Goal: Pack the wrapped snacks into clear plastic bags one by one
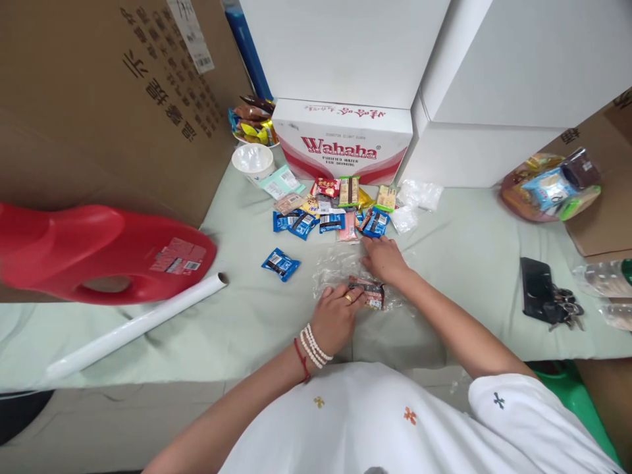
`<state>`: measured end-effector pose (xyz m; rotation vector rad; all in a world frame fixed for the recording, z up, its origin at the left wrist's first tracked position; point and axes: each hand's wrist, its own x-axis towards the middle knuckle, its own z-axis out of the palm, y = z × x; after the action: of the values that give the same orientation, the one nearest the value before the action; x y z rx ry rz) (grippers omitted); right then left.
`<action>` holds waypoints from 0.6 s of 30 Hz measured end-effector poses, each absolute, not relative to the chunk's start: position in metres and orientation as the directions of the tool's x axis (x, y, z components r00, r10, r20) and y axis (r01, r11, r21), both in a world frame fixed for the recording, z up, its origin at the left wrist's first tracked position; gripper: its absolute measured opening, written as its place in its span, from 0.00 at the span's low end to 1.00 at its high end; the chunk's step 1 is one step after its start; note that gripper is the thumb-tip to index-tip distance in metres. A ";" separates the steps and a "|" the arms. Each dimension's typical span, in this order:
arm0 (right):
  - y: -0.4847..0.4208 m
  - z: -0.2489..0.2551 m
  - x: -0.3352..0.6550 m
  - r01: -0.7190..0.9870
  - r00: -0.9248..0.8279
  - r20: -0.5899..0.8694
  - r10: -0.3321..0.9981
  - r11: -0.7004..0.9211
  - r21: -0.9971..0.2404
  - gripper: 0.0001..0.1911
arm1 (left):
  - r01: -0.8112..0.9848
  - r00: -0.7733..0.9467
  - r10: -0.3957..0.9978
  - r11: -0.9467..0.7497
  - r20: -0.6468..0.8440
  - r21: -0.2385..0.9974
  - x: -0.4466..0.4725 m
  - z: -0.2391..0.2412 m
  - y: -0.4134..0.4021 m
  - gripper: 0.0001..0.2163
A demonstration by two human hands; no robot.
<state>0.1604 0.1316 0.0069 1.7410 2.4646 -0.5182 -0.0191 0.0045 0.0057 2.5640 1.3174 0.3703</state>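
My left hand (338,317), with a ring and beaded bracelets, presses its fingers on a reddish-brown snack packet (376,295). That packet lies on a crumpled clear plastic bag (328,266). Ahead and to the right, my right hand (388,260) reaches across the bag with thumb and fingers apart. Its fingertips are by a blue snack packet (376,223) at the near edge of a pile. Next to that are a pink packet (348,227) and more blue packets (302,224). One blue packet (281,264) lies apart, to the left.
Behind the pile stand a Wahaha carton (343,141) and a white paper cup (253,161). A red jug (133,257) and a white tube (138,326) lie left. Rightward are a snack bowl (513,204), a phone (537,286), keys (567,309) and clear wrappers (419,195).
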 end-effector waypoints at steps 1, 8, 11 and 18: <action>0.134 0.006 0.159 0.929 -0.349 -0.282 0.894 0.290 -0.232 0.17 | 0.761 0.562 0.820 -0.565 0.113 0.319 -0.019 0.006 0.004 0.18; 0.131 0.033 0.173 0.803 -0.557 -0.153 0.817 0.481 -0.352 0.08 | 0.756 0.567 0.819 -0.558 0.083 0.342 -0.017 0.007 0.005 0.18; 0.114 0.051 0.173 0.796 -0.594 -0.158 0.789 0.548 -0.259 0.10 | 0.745 0.574 0.816 -0.558 0.075 0.367 -0.016 0.010 0.007 0.18; 0.041 0.041 0.169 0.774 -0.611 -0.158 0.775 0.544 -0.324 0.13 | 0.725 0.559 0.828 -0.518 0.052 0.455 -0.018 0.010 0.010 0.18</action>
<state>0.1688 0.0410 0.0411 1.3868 2.7641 -0.5763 -0.0177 0.0099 0.0104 2.4136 1.2639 0.3702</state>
